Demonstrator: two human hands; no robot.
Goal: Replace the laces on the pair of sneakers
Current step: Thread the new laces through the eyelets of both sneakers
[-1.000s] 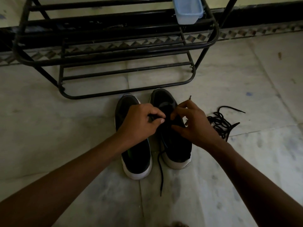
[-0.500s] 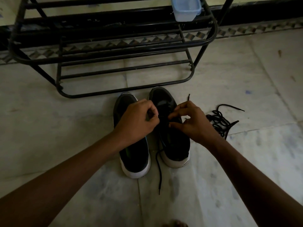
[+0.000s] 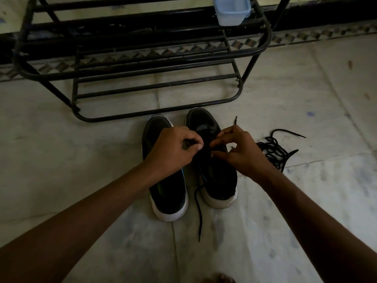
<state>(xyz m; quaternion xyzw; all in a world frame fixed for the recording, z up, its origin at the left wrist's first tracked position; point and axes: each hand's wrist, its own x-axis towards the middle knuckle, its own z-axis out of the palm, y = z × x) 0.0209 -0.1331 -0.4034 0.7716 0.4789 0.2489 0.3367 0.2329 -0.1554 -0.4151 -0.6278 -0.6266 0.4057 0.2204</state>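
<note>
Over tongue of right-side sneaker (image 3: 221, 180): left hand (image 3: 173, 149) curled, pinching black lace (image 3: 197, 211) at fingertips; right hand (image 3: 243, 153) likewise pinching it, thumb against forefinger. 1 lace end trailing past heel onto floor (image 3: 285, 201), other tip poking up beyond right knuckles. Left-side sneaker (image 3: 169, 193) just beside. Both with dark uppers, white soles, heels toward camera. 2nd lace (image 3: 273, 150) loosely tangled on mottled pale stone tiles, right of pair. Black tubular metal rack (image 3: 122, 118) beyond toes, corners rounded. Pale blue translucent plastic tub (image 3: 231, 12) on rack; contents not visible.
</note>
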